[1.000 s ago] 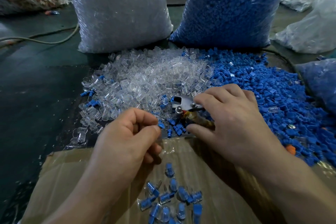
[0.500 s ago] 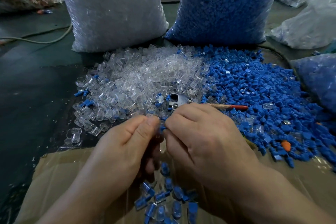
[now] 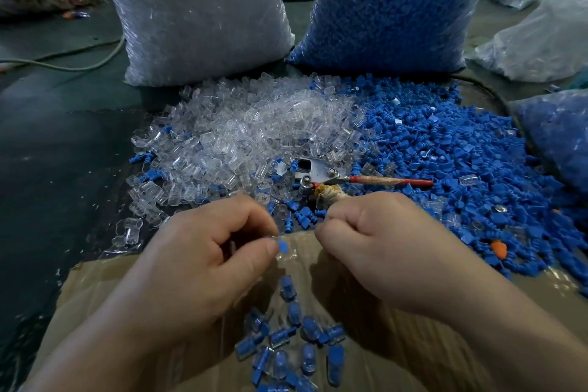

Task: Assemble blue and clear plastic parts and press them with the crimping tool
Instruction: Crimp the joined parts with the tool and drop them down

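Observation:
My left hand [image 3: 216, 251] pinches a small blue and clear part [image 3: 282, 245] between thumb and forefinger, above the cardboard's far edge. My right hand [image 3: 381, 242] lies just to its right, fingers curled round the cloth-wrapped lower handle of the crimping tool [image 3: 318, 173]. The tool's metal head rests where the two heaps meet, and its red upper handle points right. A heap of clear parts [image 3: 254, 134] lies at centre left, and a heap of blue parts [image 3: 461, 165] at centre right. Several joined blue-and-clear pieces [image 3: 296, 344] lie on the cardboard below my hands.
The brown cardboard sheet [image 3: 95, 274] fills the near foreground. A big bag of clear parts [image 3: 197, 9] and a big bag of blue parts [image 3: 388, 3] stand behind the heaps. More bags sit at the right and far left. A cable [image 3: 79, 65] crosses the dark floor at left.
My hands came together over the cardboard, then parted. The left hand now shows a blue part in its pinch. The right hand has gone back to the tool's wrapped handle.

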Demonstrator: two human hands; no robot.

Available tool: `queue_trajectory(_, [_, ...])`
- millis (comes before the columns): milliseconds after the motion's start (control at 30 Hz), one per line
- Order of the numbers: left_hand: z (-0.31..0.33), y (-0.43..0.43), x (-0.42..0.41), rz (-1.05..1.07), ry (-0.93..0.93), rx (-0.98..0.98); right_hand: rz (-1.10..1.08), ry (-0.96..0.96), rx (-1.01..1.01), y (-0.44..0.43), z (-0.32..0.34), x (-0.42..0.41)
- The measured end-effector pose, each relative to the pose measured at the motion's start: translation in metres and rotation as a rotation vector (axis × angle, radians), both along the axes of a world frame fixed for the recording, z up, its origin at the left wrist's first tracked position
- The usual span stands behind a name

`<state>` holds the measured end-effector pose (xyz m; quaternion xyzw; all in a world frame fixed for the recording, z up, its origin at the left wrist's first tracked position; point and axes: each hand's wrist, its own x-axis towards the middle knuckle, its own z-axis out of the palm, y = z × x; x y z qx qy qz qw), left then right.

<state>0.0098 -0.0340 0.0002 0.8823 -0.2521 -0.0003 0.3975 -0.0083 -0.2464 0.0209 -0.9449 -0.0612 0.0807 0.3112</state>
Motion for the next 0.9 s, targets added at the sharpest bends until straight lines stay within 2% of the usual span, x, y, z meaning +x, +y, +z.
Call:
queue_trajectory(67, [-0.002,0.002,0.002,-0.005,-0.032,0.136,0.016,-0.108,-0.267,-0.001,-0.003,-0.002])
queue_trajectory(167, [-0.004,-0.004,0.001,-0.09,-0.037,0.242,0.031,-0.184,-0.427,0.003,-0.012,-0.004])
queue_trajectory(300, [-0.003,-0.009,-0.002,-0.182,-0.032,0.243,0.013,-0.28,-0.438,0.008,-0.02,0.0])
queue_trajectory(400, [-0.009,-0.006,0.002,0.101,-0.085,0.247,0.031,-0.319,-0.439,0.019,-0.025,0.009])
queue_trajectory(500, [-0.015,-0.006,0.01,0.315,-0.121,0.431,0.047,-0.346,-0.463,0.029,-0.028,0.015])
queue_trajectory(567, [-0.017,-0.008,0.011,0.308,-0.152,0.556,0.053,-0.363,-0.473,0.031,-0.031,0.018])
queue_trajectory(633, [-0.015,-0.012,0.011,0.258,-0.142,0.589,0.058,-0.382,-0.476,0.03,-0.034,0.019])
queue_trajectory(900, [-0.017,-0.018,0.009,0.232,-0.144,0.43,0.075,-0.366,-0.432,0.024,-0.036,0.021])
